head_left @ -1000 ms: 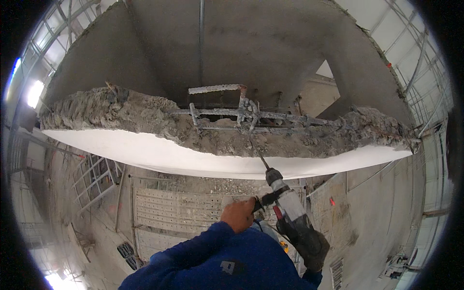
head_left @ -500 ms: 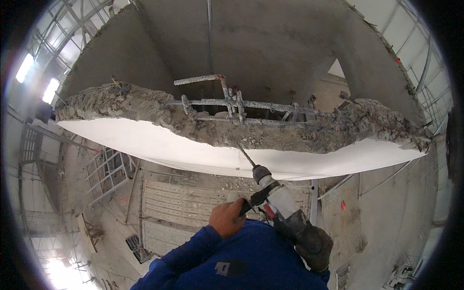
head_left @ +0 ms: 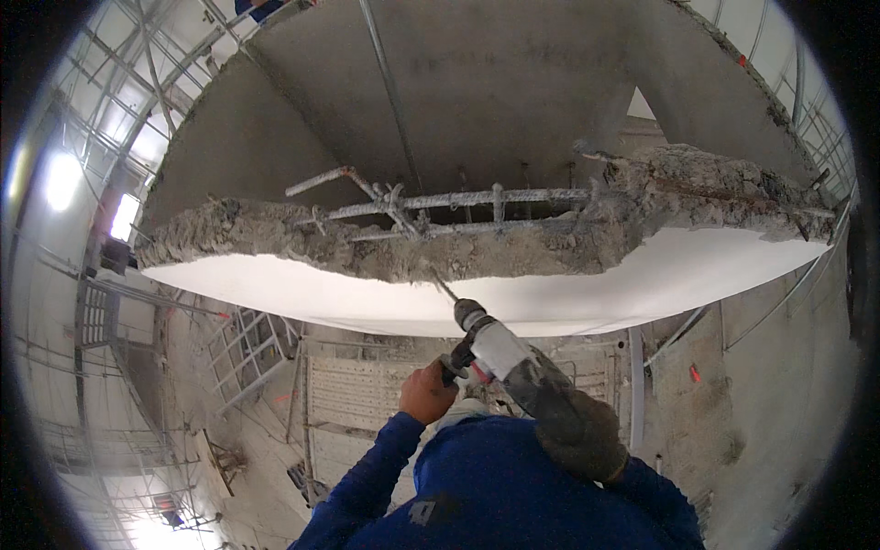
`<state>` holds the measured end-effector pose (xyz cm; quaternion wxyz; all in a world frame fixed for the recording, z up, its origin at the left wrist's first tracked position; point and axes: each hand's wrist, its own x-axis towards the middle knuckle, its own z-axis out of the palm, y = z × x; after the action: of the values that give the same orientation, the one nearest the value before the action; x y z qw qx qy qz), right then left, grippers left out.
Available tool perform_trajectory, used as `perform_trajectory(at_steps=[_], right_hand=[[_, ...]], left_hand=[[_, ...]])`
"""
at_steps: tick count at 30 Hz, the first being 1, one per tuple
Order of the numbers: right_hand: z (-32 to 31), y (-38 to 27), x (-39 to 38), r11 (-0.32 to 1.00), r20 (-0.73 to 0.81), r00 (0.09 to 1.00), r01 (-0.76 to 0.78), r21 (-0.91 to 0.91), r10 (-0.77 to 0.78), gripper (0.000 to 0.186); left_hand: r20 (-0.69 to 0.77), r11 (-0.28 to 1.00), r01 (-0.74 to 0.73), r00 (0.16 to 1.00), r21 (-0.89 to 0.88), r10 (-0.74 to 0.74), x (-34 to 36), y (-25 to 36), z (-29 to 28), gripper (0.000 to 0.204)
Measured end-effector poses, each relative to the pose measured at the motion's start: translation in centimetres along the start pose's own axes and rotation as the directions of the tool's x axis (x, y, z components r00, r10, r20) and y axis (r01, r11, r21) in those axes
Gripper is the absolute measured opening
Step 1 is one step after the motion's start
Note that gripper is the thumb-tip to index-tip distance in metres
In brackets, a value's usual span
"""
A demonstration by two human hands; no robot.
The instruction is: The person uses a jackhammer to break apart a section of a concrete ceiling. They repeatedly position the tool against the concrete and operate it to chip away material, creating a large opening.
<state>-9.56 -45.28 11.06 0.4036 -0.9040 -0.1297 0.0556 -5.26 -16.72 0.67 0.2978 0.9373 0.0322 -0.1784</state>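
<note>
Basically, on the head cam the power drill [head_left: 504, 353] sits just below the broken concrete edge [head_left: 513, 255], its bit [head_left: 445, 287] angled up-left with the tip at that edge's lower margin. Left hand [head_left: 428, 392], bare, is below the edge too, curled tight around the side handle [head_left: 454, 363]. Right hand [head_left: 582, 435], in a dark glove, is farther from the edge, wrapped round the drill's rear. Rough rebar [head_left: 467, 198] runs along the edge's top, and a smooth white face [head_left: 550, 302] drops beneath it.
</note>
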Motion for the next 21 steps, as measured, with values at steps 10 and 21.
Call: perform_trajectory(at_steps=[10, 21], right_hand=[[5.2, 7.9, -0.2, 0.983, -0.131, 0.99, 0.067, 0.171, -0.044, 0.057], [5.8, 7.7, 1.2, 0.953, -0.231, 0.97, 0.135, 0.272, -0.071, 0.05]], left_hand=[[-0.087, 0.974, 0.086, 0.994, 0.208, -0.069, 2.9, -0.5, 1.9, 0.023], [-0.095, 0.946, 0.105, 0.992, 0.306, -0.08, 3.7, 0.5, 0.2, 0.027]])
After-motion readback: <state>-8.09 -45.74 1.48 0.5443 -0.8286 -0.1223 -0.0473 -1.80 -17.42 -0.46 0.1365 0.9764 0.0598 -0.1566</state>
